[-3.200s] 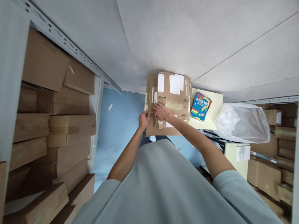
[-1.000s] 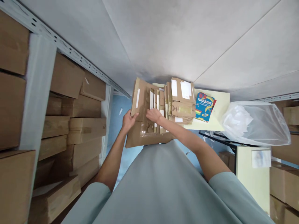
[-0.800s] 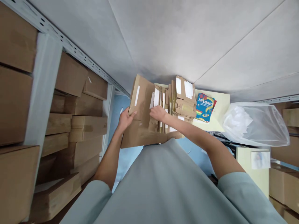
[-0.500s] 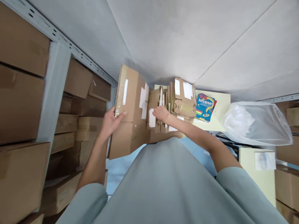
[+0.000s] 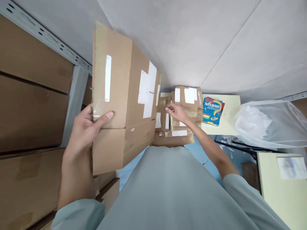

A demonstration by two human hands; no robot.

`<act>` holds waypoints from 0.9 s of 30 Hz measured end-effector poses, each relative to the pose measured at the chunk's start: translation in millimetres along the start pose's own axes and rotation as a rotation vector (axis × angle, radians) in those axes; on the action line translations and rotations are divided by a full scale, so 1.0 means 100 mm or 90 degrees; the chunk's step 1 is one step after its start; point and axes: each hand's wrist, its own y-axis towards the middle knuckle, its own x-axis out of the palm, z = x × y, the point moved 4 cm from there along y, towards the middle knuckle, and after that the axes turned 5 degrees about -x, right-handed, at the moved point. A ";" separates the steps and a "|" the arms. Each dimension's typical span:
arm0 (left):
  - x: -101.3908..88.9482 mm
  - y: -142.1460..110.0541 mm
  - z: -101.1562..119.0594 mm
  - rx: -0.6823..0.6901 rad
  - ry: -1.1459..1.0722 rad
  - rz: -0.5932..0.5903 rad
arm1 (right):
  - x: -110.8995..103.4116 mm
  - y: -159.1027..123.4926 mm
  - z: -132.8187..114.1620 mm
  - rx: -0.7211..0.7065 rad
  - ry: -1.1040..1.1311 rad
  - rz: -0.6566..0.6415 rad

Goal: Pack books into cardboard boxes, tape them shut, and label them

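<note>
Left hand (image 5: pixel 81 131) gripping flattened carton (image 5: pixel 117 80).
Carton bulk at its 2 o'clock; right hand (image 5: pixel 179 114), half-open, at cardboard stack (image 5: pixel 195 112).

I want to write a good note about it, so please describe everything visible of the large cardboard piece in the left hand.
The large cardboard piece is plain brown, creased into panels, and looks like a flattened carton. Shiny yellowish tape runs along its outer edge; it bears a narrow white label and a cluster of white labels. Raised and tilted, left of the cardboard stack, it is gripped by the left hand, thumb on its face.
</note>
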 end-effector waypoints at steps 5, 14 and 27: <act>0.16 0.17 0.14 0.054 -0.165 -0.018 | -0.23 -0.05 -0.03 0.038 0.369 0.139; 1.12 0.65 0.04 0.127 -0.212 -0.169 | -1.25 -1.15 0.14 0.061 0.461 0.491; 3.15 -0.25 0.61 0.250 0.008 -0.380 | -1.46 -3.59 0.85 0.214 0.399 0.714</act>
